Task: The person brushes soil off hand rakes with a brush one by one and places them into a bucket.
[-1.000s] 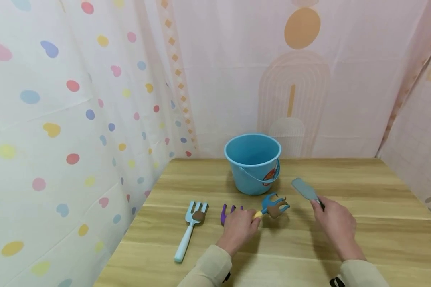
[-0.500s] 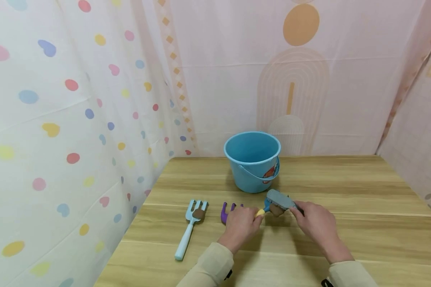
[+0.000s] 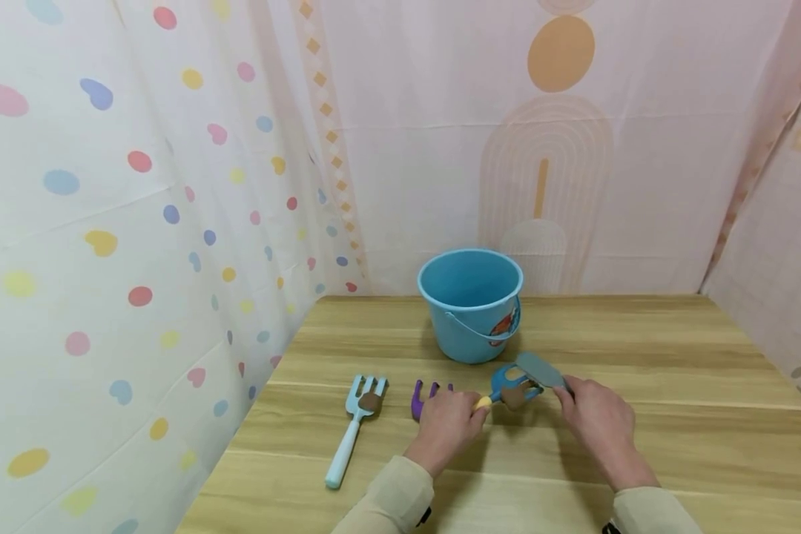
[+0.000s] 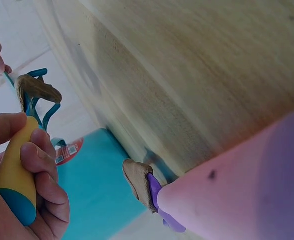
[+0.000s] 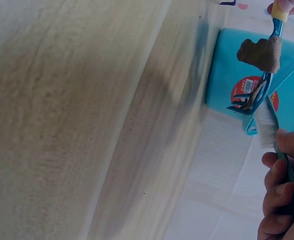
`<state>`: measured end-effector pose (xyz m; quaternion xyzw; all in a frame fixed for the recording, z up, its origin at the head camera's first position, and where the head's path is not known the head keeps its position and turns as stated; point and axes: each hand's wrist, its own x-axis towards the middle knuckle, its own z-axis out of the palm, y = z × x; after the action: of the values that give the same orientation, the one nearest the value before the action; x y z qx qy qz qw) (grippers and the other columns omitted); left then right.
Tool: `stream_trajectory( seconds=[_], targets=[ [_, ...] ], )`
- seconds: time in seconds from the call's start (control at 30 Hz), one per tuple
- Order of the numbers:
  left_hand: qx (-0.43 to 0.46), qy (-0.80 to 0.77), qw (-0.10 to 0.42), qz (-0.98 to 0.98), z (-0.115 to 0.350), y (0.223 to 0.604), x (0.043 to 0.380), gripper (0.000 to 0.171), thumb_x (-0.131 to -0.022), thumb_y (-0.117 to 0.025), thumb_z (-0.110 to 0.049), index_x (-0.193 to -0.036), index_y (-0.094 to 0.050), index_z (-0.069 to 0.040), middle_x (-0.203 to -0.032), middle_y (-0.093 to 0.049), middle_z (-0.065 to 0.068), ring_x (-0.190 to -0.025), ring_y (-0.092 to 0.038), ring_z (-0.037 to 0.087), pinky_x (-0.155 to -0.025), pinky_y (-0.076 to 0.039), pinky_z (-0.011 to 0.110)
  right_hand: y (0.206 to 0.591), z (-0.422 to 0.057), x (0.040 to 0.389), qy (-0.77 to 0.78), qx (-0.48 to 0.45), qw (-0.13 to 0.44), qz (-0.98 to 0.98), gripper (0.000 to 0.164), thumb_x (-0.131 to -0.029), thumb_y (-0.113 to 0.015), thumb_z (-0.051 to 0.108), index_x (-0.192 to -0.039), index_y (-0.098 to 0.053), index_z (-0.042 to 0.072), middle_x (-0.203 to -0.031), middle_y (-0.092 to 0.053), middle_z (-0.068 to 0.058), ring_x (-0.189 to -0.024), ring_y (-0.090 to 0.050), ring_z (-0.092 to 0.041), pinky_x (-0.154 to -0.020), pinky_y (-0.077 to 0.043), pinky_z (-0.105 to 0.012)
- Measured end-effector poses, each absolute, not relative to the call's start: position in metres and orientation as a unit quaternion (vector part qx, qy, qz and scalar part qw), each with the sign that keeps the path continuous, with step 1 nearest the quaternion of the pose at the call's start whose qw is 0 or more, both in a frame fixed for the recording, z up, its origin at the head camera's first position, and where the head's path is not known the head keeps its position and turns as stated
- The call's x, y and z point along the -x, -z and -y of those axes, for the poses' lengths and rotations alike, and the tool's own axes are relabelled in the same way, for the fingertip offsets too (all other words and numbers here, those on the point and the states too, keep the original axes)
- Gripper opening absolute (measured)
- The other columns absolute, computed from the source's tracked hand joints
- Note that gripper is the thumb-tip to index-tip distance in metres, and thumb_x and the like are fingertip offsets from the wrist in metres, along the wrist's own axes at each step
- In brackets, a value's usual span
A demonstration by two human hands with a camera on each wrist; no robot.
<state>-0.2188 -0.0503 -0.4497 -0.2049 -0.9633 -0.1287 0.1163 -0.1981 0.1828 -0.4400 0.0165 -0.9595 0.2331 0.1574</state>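
grey brush shifted right, more of blue fork showing | left hand grips fork | right hand grips brush

From above the near side of the table, the head view looks forward and down toward the far curtain. The left wrist view looks low across the table, close to the left hand, rolled sideways; the right wrist view, close to the right hand, rolls the opposite way. Both wrist views share the bucket and yellow-handled fork.
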Motion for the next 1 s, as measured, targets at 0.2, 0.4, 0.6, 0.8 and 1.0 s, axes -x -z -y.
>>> stream_trajectory(
  seconds=[0.2, 0.4, 0.6, 0.8, 1.0],
  targets=[
    [0.2, 0.133, 0.122, 0.963, 0.05, 0.45, 0.221, 0.032, -0.097, -0.062, -0.032, -0.068, -0.054, -0.019, -0.057, -0.043, -0.008, -0.049, -0.041, 0.01, -0.044, -0.031, 0.026, 0.434, -0.175, 0.197, -0.238, -0.043, 0.172, 0.955, 0.036, -0.095, -0.065, 0.033, -0.122, -0.07, 0.009, -0.083, -0.068, -0.008, -0.062, -0.055, -0.021, -0.046, -0.039, -0.037],
    [0.191, 0.124, 0.125, 0.966, 0.048, 0.447, 0.221, 0.033, -0.096, -0.064, -0.034, -0.067, -0.055, -0.019, -0.057, -0.044, -0.007, -0.051, -0.043, 0.012, -0.044, -0.032, 0.028, 0.432, -0.161, 0.196, -0.203, -0.115, 0.205, 0.951, 0.024, -0.092, -0.071, 0.033, -0.104, -0.075, 0.012, -0.072, -0.063, -0.003, -0.054, -0.049, -0.016, -0.044, -0.036, -0.035],
    [0.192, 0.123, 0.115, 0.967, 0.046, 0.449, 0.219, 0.034, -0.097, -0.062, -0.034, -0.068, -0.055, -0.019, -0.057, -0.045, -0.007, -0.05, -0.043, 0.011, -0.043, -0.032, 0.027, 0.438, -0.158, 0.194, -0.187, -0.083, 0.193, 0.96, 0.025, -0.091, -0.072, 0.029, -0.108, -0.076, 0.01, -0.072, -0.064, -0.007, -0.052, -0.048, -0.018, -0.042, -0.035, -0.035],
    [0.193, 0.125, 0.122, 0.966, 0.046, 0.453, 0.218, 0.033, -0.097, -0.063, -0.034, -0.068, -0.055, -0.019, -0.058, -0.045, -0.008, -0.048, -0.042, 0.01, -0.042, -0.032, 0.026, 0.442, -0.16, 0.195, -0.187, -0.069, 0.186, 0.962, 0.027, -0.092, -0.072, 0.03, -0.108, -0.075, 0.009, -0.075, -0.066, -0.008, -0.055, -0.053, -0.019, -0.043, -0.036, -0.035],
    [0.186, 0.124, 0.116, 0.968, 0.046, 0.452, 0.22, 0.029, -0.097, -0.063, -0.034, -0.072, -0.061, -0.018, -0.058, -0.047, -0.007, -0.049, -0.044, 0.01, -0.043, -0.035, 0.026, 0.442, -0.16, 0.195, -0.192, -0.058, 0.194, 0.96, 0.029, -0.092, -0.072, 0.029, -0.109, -0.075, 0.006, -0.075, -0.066, -0.009, -0.051, -0.046, -0.016, -0.041, -0.034, -0.032]
  ],
)
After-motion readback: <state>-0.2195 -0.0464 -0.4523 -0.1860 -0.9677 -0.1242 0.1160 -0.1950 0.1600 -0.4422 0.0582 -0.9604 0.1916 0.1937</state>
